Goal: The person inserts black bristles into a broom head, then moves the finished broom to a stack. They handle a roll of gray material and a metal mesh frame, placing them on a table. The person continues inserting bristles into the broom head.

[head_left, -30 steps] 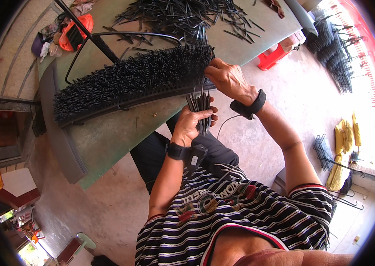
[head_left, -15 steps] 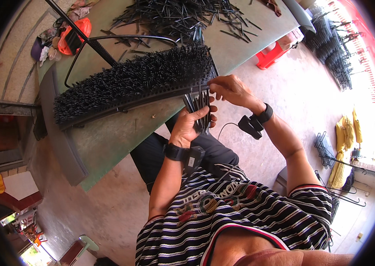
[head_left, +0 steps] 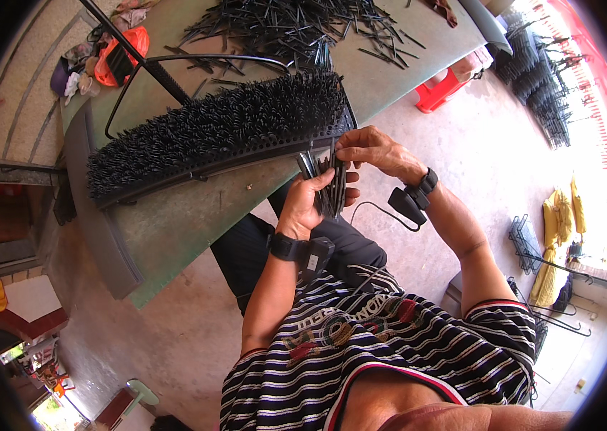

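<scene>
My left hand (head_left: 300, 204) is closed around a bundle of thin black strips (head_left: 331, 195), held upright just off the table's near edge. My right hand (head_left: 381, 153) pinches the top end of one strip at the bundle, thumb and forefinger together. Just beyond both hands lies a long black brush-like piece (head_left: 214, 136), its perforated base packed with short, dense bristles. At its right end a few rows of holes show bare. A loose heap of the same black strips (head_left: 267, 32) is spread behind it.
The glass-topped table (head_left: 196, 230) carries a black metal rod frame (head_left: 174, 90) behind the brush piece. An orange bag (head_left: 121, 57) and cloths lie at the far left. A red stool (head_left: 441, 92) stands right of the table. Dark wire racks (head_left: 533, 79) are stacked farther right.
My right hand has drawn back a little from the brush piece's edge to the top of the bundle. My left fingers have shifted slightly around the strips.
</scene>
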Motion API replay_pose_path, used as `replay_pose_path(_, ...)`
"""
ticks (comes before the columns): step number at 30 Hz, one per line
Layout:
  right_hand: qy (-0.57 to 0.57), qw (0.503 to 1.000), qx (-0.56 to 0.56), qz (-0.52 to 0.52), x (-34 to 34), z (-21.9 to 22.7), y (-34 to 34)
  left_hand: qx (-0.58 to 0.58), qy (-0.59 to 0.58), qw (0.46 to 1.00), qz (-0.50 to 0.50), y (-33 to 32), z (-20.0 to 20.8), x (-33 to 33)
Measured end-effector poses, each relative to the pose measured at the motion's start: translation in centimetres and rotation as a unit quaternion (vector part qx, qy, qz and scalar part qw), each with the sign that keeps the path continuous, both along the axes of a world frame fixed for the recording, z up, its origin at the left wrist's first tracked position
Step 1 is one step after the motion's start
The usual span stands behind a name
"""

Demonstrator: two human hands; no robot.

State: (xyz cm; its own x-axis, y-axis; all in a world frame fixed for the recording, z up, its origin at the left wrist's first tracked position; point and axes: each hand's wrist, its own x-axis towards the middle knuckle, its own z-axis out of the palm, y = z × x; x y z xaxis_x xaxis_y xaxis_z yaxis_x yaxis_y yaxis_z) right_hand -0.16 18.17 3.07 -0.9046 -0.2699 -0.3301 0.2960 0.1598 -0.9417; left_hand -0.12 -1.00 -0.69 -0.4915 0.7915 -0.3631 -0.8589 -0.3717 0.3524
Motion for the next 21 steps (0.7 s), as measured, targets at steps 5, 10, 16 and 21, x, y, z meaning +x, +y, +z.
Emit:
replay_pose_path(5,0.011,0.997,0.072,0.007,-0.1,-1.0,0.0,-0.038,0.093,0.995,0.026,0.5,-0.3,0.7)
replay_pose_path(10,0.329,0.901,0.282,0.012,0.7,0.3,-0.7,-0.086,0.091,0.992,0.012,0.4,-0.6,0.3)
replay_pose_path(16,0.499,0.675,0.454,0.298,2.2,0.6,-1.0,-0.057,0.124,0.989,-0.051,1.4,-0.5,1.3)
replay_pose_path(21,0.675,0.589,0.372,0.244,1.2,-0.4,-0.2,-0.035,0.108,0.991,-0.069,2.2,0.3,2.2)
